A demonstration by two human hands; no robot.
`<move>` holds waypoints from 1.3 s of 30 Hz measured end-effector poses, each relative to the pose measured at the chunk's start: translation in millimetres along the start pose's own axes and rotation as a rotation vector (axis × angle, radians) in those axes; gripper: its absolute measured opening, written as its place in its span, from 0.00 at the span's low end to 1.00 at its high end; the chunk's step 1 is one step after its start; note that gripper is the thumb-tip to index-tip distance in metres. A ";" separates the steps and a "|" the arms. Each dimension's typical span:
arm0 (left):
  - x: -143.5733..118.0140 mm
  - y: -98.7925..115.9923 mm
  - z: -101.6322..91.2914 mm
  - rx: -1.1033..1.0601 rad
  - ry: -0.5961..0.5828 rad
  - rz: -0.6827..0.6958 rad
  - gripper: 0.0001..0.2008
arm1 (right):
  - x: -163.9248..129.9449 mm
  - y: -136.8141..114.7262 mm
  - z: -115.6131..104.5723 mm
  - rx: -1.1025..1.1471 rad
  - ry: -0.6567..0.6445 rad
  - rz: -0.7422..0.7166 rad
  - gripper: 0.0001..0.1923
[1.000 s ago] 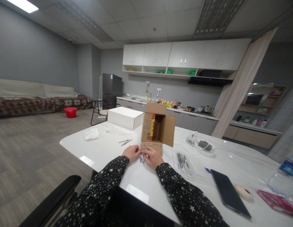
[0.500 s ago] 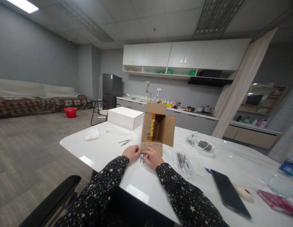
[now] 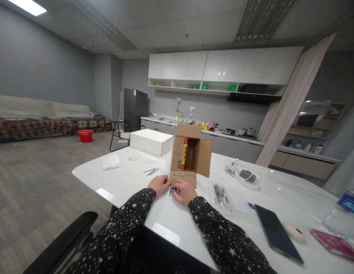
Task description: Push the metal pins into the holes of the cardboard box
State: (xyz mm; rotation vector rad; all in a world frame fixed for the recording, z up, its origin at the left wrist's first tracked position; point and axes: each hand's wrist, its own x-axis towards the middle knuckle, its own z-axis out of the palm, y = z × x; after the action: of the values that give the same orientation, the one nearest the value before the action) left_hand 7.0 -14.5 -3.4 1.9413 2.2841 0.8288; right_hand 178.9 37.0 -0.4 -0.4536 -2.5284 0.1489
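An open cardboard box stands on the white table, its mouth facing me, with small shiny bits dotting its left flap and its lower front flap. At that lower flap's left corner, my left hand has its fingers closed in a pinch; whatever lies in them is too small to name. My right hand is curled over the flap's front edge, a dark metal bit partly showing under its fingers. A thin metal rod lies between the hands. Several similar rods lie to the left.
To the right are a clear tray of slim metal tools, a black phone, a beige mouse-like object and a plastic bottle. A white box and crumpled white plastic stand to the left.
My right hand's fingertips have drawn slightly back and right, away from my left fingertips. A small metal end below them has gone out of sight. The left hand stays in place.
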 end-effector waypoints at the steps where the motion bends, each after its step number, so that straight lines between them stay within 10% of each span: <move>1: 0.2 -0.2 0.1 0.000 0.001 0.000 0.13 | 0.1 0.1 0.0 -0.001 -0.004 -0.001 0.09; 39: 0.0 1.0 -0.4 -0.013 -0.005 -0.011 0.13 | 3.9 6.0 1.0 0.076 0.065 0.231 0.14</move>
State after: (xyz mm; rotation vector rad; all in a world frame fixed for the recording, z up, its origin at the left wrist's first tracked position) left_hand 7.7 -14.6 -2.7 1.9214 2.2788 0.8338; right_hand 177.0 44.0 -0.4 -0.7081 -2.3919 0.3108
